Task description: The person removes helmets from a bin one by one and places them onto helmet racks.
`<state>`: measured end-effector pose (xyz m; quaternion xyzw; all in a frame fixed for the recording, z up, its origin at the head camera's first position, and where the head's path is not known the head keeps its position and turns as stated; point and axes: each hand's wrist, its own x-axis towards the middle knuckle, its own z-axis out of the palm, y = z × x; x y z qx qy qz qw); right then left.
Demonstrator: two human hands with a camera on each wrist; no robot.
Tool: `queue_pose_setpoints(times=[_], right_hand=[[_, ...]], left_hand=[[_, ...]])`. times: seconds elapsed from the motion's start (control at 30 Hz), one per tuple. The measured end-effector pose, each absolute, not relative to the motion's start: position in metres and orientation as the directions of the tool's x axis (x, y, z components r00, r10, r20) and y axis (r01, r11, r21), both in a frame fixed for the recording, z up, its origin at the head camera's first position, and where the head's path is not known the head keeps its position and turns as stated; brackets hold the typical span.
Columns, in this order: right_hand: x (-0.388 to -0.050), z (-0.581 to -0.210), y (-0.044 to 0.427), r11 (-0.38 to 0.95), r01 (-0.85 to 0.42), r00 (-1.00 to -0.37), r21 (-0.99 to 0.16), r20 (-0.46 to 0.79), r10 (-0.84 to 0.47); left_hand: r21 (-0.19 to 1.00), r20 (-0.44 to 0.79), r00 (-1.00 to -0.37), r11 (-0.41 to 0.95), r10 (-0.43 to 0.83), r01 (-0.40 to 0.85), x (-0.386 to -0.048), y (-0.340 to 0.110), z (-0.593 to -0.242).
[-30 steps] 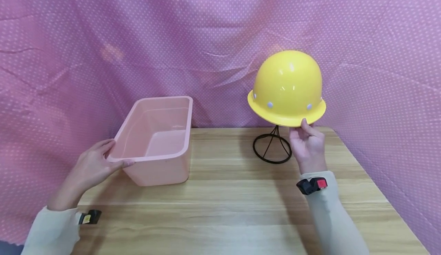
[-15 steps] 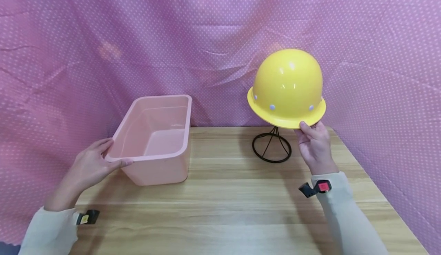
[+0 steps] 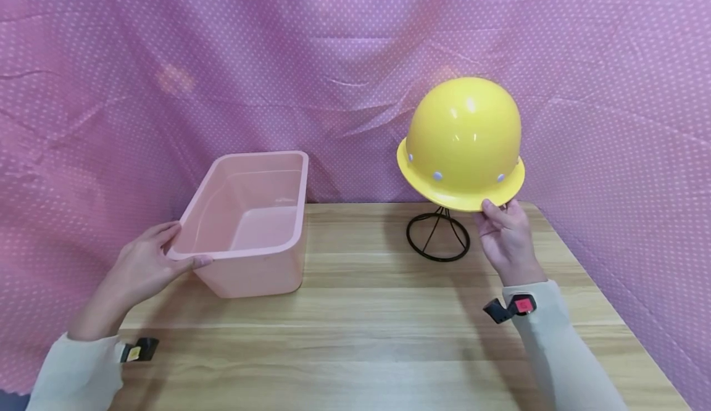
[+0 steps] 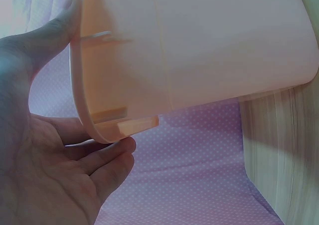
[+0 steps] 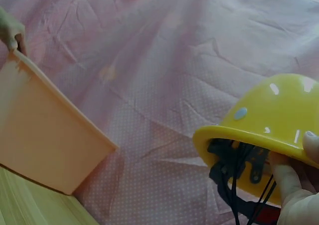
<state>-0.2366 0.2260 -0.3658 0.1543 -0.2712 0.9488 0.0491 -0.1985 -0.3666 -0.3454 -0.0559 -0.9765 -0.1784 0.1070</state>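
A yellow hard hat [image 3: 463, 145] with pale round studs along its lower edge sits over a black wire stand [image 3: 438, 237] at the right. The hat hides the stand's top. My right hand [image 3: 508, 238] pinches the near brim, thumb outside and fingers underneath. In the right wrist view, black straps [image 5: 234, 185] show inside the hat. On the left, my left hand [image 3: 145, 269] holds the near-left corner of a pink plastic bin [image 3: 272, 275]. The left wrist view has the thumb on one side of the bin's rim [image 4: 77, 80] and the fingers beneath the corner.
The wooden table [image 3: 366, 324] carries both the bin and the stand. A pink dotted cloth [image 3: 355, 90] hangs behind the table and along its sides. The bin's inside [image 3: 266, 229] shows only its bare floor and walls.
My right hand has shifted right along the brim and slightly down. The hat's near brim sits a little lower. My left hand keeps its hold on the bin; the view has drifted slightly.
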Motion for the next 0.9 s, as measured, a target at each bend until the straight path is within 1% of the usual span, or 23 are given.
queue_pose_setpoints(times=[0.13, 0.33, 0.6, 0.9], right_hand=[[-0.2376, -0.3673, 0.2286, -0.858, -0.167, -0.94, -0.486, 0.34, -0.01], [-0.2374, -0.3743, 0.2311, -0.871, -0.13, -0.949, -0.473, 0.313, -0.028], [-0.2336, -0.3729, 0.2286, -0.886, -0.141, -0.933, -0.441, 0.36, -0.031], [-0.2327, -0.371, 0.2266, -0.875, -0.165, -0.928, -0.455, 0.372, -0.018]], left_hand=[[0.343, 0.234, -0.97, 0.927, 0.071, 0.151, -0.1972, -0.3665, -0.3461], [0.335, 0.238, -0.969, 0.93, 0.071, 0.15, -0.1966, -0.366, -0.3462], [0.315, 0.242, -0.967, 0.937, 0.076, 0.153, -0.1982, -0.3665, -0.3459], [0.32, 0.246, -0.966, 0.935, 0.073, 0.152, -0.1984, -0.3667, -0.346]])
